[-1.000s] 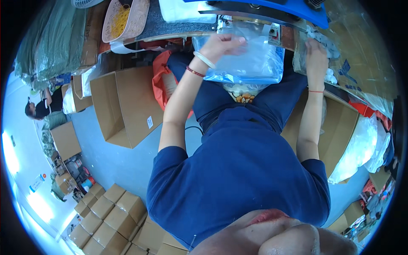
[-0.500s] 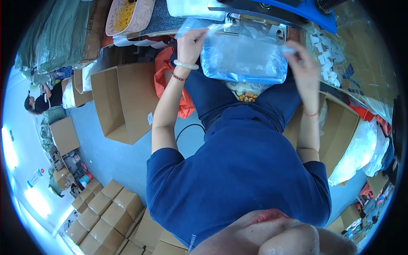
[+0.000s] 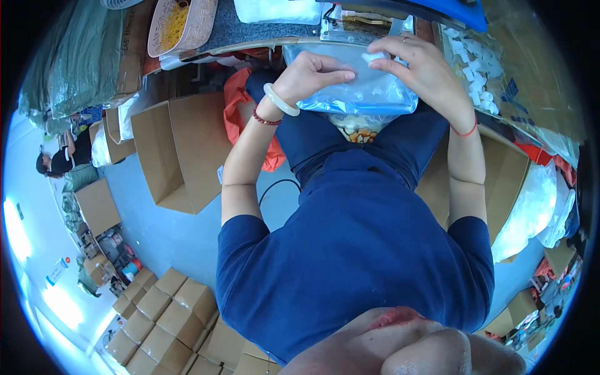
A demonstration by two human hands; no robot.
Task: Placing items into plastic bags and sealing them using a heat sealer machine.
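Note:
A small white piece (image 3: 374, 57), perhaps plastic, sits between the thumb and fingers of my right hand (image 3: 425, 72). My left hand (image 3: 306, 78) faces it, with thumb and index finger pressed together; whatever they pinch is too thin or too hidden to make out. Under both hands a clear, bluish plastic bag (image 3: 359, 103) spreads across my lap at the table's edge. Its contents look pale and are hard to tell apart. Just beyond it, a metal fixture (image 3: 359, 28) stands on the table.
Many loose white pieces (image 3: 476, 81) lie on the table at right. A blue machine part (image 3: 462, 14) overhangs the far side. At far left stands a basket (image 3: 205, 28) of yellow rubber bands (image 3: 174, 28). Open cartons (image 3: 178, 150) flank my legs. Another person (image 3: 62, 156) is at far left.
My right hand has come in leftward with the white piece. My left hand has moved down and right, toward it, and the clear film seen at its fingers no longer stands out.

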